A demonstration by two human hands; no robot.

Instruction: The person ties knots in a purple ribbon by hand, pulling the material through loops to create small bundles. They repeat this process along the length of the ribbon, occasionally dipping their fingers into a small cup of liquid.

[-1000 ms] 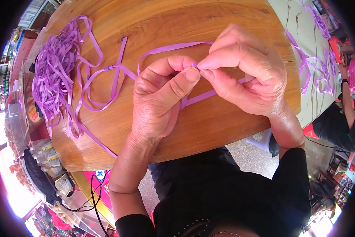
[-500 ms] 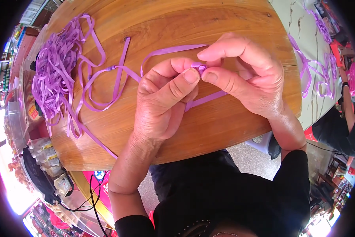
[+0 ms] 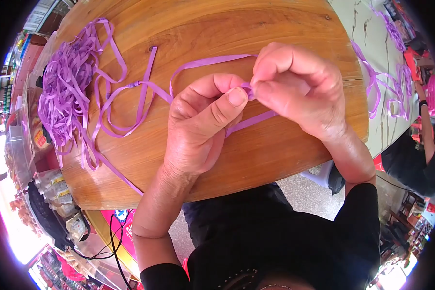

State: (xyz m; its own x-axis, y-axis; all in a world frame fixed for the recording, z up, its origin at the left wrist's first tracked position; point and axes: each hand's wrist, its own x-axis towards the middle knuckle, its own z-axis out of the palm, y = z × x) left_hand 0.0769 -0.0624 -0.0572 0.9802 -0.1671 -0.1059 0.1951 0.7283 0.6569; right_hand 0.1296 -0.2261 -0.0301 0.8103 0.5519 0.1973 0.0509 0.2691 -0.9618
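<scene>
Above the wooden table (image 3: 275, 159), my left hand (image 3: 200, 123) pinches a purple ribbon (image 3: 212, 61) between thumb and forefinger. My right hand (image 3: 302, 92) closes thumb and fingertips on a small folded bit of the same ribbon, right against the left fingertips. The exact shape of that fold is mostly hidden by the fingers. One stretch of ribbon curves behind both hands, and another runs out below the right hand. Left of my hands, a loose ribbon length with a small wrapped knot (image 3: 132, 84) loops across the wood.
A large tangled heap of purple ribbon (image 3: 65, 92) lies at the table's left side. To the right, a white marbled table (image 3: 384, 53) carries more ribbon strands. Another person's arm (image 3: 427, 125) shows at the far right. Black cables (image 3: 113, 241) hang at the lower left.
My right thumb and fingers have come together on the folded ribbon; the forefinger was raised before. The left hand has barely shifted, keeping its pinch.
</scene>
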